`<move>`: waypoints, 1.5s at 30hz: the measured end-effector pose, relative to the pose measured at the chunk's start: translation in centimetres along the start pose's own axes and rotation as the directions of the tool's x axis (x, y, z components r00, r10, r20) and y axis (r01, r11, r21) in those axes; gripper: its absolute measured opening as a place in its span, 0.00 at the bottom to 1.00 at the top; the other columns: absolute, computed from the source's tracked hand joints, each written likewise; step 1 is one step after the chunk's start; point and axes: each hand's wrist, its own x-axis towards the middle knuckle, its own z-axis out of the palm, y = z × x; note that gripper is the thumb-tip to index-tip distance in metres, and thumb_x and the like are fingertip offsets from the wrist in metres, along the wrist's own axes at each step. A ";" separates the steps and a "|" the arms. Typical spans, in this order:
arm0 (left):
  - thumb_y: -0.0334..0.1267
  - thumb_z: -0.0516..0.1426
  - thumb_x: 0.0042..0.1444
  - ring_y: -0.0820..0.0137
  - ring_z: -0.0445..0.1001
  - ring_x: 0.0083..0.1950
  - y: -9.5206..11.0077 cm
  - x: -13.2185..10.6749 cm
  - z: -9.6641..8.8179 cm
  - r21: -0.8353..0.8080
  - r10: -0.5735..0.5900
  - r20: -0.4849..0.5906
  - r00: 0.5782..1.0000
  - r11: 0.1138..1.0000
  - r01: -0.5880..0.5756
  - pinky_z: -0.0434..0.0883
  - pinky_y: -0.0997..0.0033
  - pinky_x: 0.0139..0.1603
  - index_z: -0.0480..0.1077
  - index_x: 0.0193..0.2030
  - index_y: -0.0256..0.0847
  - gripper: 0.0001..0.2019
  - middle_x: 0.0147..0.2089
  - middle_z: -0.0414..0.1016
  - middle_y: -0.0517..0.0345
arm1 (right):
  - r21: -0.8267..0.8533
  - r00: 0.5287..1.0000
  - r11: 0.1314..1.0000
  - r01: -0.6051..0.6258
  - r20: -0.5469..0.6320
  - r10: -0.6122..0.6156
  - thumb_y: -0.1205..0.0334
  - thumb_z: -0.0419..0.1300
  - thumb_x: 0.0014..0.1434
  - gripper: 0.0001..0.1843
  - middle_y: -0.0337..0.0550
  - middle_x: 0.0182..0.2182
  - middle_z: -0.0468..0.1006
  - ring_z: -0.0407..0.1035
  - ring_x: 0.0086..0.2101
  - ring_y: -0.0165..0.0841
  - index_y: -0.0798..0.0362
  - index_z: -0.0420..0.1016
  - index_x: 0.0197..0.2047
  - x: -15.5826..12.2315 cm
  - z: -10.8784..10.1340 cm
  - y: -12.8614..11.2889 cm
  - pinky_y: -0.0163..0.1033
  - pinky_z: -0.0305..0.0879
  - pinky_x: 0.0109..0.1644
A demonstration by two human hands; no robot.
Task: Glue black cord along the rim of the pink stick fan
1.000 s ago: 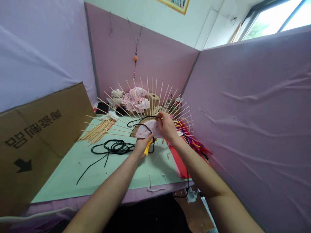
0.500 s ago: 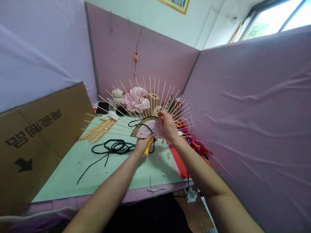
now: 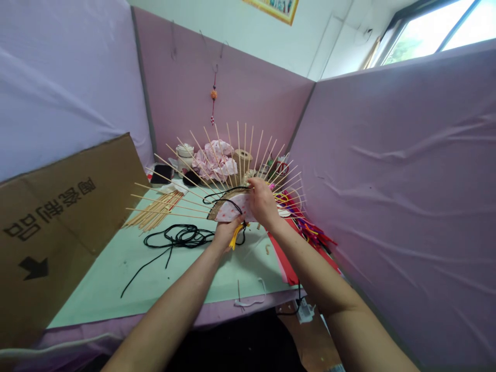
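Observation:
I hold up a half-round fan frame (image 3: 228,205) above the green table (image 3: 116,274); it has a pink dotted cloth face and several thin bamboo sticks spreading out like rays. My left hand (image 3: 227,232) grips its lower edge from below, closed, beside a yellow piece (image 3: 234,236). At the frame's upper right rim my right hand (image 3: 263,202) is closed, pinching a black cord (image 3: 222,199) that loops across the cloth. More of this black cord (image 3: 182,236) lies coiled on the table to the left.
A bundle of loose bamboo sticks (image 3: 157,212) lies at the left. A cardboard sheet (image 3: 58,217) leans on the left partition. Pink cloth (image 3: 215,160), a twine spool (image 3: 242,157) and a jar (image 3: 185,154) stand at the back. Red paper and coloured pipe cleaners (image 3: 310,232) lie right.
The frame and both hands have shifted slightly left and down in view; my right hand stays at the upper rim with the cord. The grips are unchanged.

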 end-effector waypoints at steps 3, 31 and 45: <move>0.37 0.69 0.39 0.60 0.74 0.53 0.0 0.1 0.0 -0.015 0.041 0.026 0.999 0.999 -0.041 0.66 0.57 0.59 0.73 0.48 0.40 0.26 0.52 0.77 0.50 | 0.058 0.999 0.998 0.018 0.028 -0.019 0.75 0.46 0.59 0.20 0.53 0.49 0.67 0.65 0.49 0.37 0.53 0.63 0.53 -0.2 0.2 -0.2 0.47 0.67 0.54; 0.39 0.70 0.34 0.60 0.76 0.51 1.3 0.8 -0.2 0.037 0.136 -0.148 0.980 0.991 -0.132 0.68 0.56 0.58 0.75 0.43 0.38 0.25 0.47 0.79 0.50 | 0.547 0.832 0.734 -0.403 -0.116 0.543 0.64 0.61 0.55 0.07 0.40 0.35 0.69 0.66 0.36 0.30 0.51 0.69 0.38 -3.4 -0.3 -3.3 0.39 0.70 0.43; 0.40 0.69 0.38 0.61 0.75 0.51 1.5 1.0 -0.7 0.065 0.157 -0.153 0.976 0.987 -0.149 0.66 0.57 0.59 0.75 0.42 0.40 0.22 0.47 0.79 0.52 | 0.866 0.478 -0.311 -0.391 0.480 0.736 0.64 0.72 0.42 0.15 0.31 0.26 0.74 0.69 0.28 0.23 0.51 0.71 0.33 -4.7 -0.8 -4.6 0.29 0.69 0.35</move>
